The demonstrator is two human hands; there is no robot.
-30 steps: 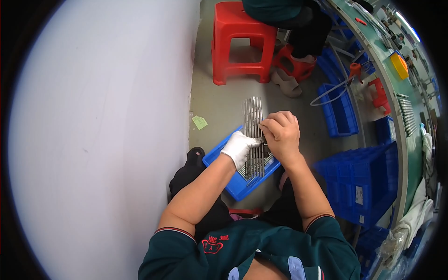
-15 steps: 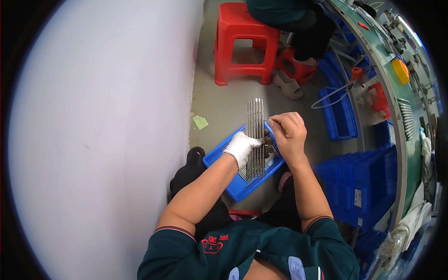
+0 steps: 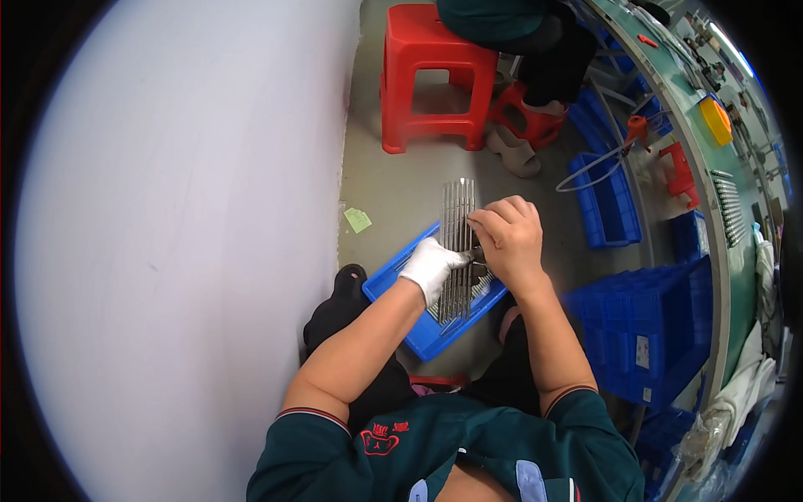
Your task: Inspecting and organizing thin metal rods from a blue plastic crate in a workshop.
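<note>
We sit on a low seat with a blue plastic tray (image 3: 393, 289) on our lap. Across it lies a flat rack of thin metal rods (image 3: 457, 243), packed side by side like a comb.

Our left hand (image 3: 431, 266) wears a white glove. It is closed around the left edge of the rack, near the middle. Our right hand (image 3: 508, 238) is bare. Its fingers are curled shut at the right edge of the rack, pinching something small and dark there. It is too small for us to tell what it is.

The rack is long and narrow. Its long way runs straight away from us, from our lap toward the red stool (image 3: 431, 79). The far end pokes out past the tray and hangs over the grey floor (image 3: 393, 180). The near end rests in the tray.

What could go wrong? We think the rack could tip, because so much of it sticks out with nothing under it. If the gloved hand lets go, the far end may drop. The rods may slide apart and roll on the floor. The tray only sits on our knees, so a big push from the right hand may make it slip too.
</note>
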